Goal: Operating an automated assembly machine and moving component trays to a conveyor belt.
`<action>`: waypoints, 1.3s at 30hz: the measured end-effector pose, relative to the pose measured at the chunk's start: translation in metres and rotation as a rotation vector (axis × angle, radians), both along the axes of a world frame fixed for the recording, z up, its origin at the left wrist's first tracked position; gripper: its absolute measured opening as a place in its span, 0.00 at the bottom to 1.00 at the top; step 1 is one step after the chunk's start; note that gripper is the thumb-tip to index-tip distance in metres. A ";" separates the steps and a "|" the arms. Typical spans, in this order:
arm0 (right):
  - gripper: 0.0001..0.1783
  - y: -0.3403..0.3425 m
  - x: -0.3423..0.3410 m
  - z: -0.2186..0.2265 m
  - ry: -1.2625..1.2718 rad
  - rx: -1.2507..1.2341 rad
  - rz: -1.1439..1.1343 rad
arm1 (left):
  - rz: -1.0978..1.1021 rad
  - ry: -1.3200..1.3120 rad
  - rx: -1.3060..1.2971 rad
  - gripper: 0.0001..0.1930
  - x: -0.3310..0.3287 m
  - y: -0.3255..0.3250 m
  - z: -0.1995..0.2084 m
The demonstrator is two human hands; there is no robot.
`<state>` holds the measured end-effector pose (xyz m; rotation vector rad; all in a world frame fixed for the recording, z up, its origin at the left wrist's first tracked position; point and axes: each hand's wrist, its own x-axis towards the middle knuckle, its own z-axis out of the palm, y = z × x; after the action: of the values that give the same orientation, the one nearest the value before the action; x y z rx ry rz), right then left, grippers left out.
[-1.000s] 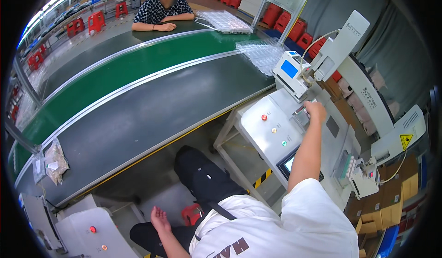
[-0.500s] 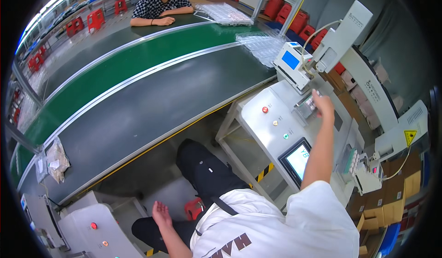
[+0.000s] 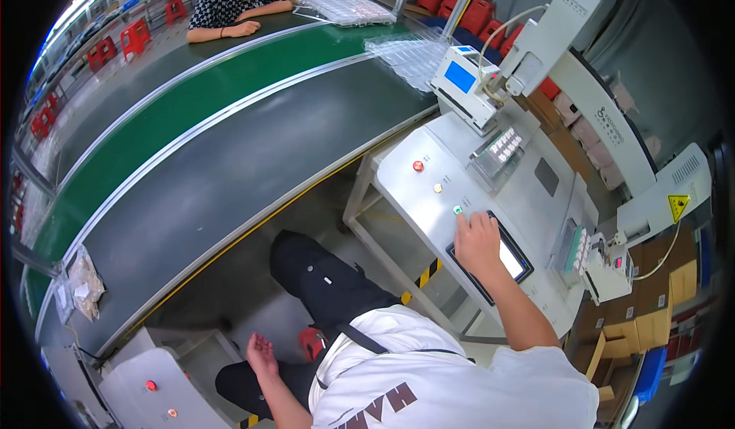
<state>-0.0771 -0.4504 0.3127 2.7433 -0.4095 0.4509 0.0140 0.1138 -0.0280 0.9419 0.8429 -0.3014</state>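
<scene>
My right hand (image 3: 478, 243) is over the sloping front of the grey machine (image 3: 406, 188), with a fingertip at the green button (image 3: 458, 210). It holds nothing and its fingers are apart. Part of the touchscreen (image 3: 514, 260) is hidden under this hand and forearm. Farther up the machine, a fixture with rows of small pale parts (image 3: 505, 145) sits beside a white device head with a blue display (image 3: 461, 76). My left hand (image 3: 262, 355) hangs near my lap, palm up, fingers loosely curled and holding nothing.
A red button (image 3: 418, 166) and a yellowish button (image 3: 438, 188) are on the panel. A second fixture with pale parts (image 3: 582, 249) stands at the right. Clear trays (image 3: 409, 54) lie by the green conveyor belt (image 3: 176, 111). A person (image 3: 233, 8) sits across it.
My right hand has come back from the fixture to the green button, uncovering the pale parts. My left hand remains by my lap. The whole view has shifted slightly.
</scene>
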 end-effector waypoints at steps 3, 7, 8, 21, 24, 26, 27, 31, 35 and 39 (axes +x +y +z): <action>0.21 -0.003 -0.001 0.000 0.027 -0.009 0.005 | -0.008 -0.010 -0.002 0.21 -0.001 0.002 -0.002; 0.21 -0.007 0.003 0.002 0.032 0.008 -0.010 | -0.010 0.005 0.035 0.24 -0.002 0.000 0.001; 0.21 -0.008 0.004 0.001 0.027 0.009 -0.011 | -0.015 0.015 0.041 0.25 -0.002 -0.001 0.003; 0.17 -0.022 -0.013 0.046 -0.088 0.169 -0.162 | -0.059 0.027 0.004 0.27 0.008 0.005 -0.012; 0.13 -0.064 -0.023 0.068 -0.178 0.063 -0.333 | -0.032 0.029 0.028 0.26 0.006 0.016 -0.018; 0.13 -0.091 -0.041 0.092 -0.228 0.029 -0.521 | -0.050 0.017 0.021 0.26 0.007 0.014 -0.020; 0.14 -0.104 -0.056 0.108 -0.230 0.033 -0.633 | -0.043 0.019 0.014 0.23 0.008 0.013 -0.021; 0.18 -0.169 -0.137 0.141 -0.127 0.071 -1.115 | -0.132 -0.108 -0.144 0.15 0.011 0.024 -0.035; 0.25 -0.181 -0.184 0.144 -0.072 0.147 -1.262 | 0.000 -0.037 -0.107 0.11 0.006 0.015 -0.035; 0.39 -0.203 -0.221 0.127 0.023 0.354 -1.296 | -0.001 -0.007 -0.063 0.11 0.008 0.010 -0.025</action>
<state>-0.2985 -0.6534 0.4395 2.0975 -2.1534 -0.0272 0.0224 0.1237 -0.0531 0.8839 0.8219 -0.3237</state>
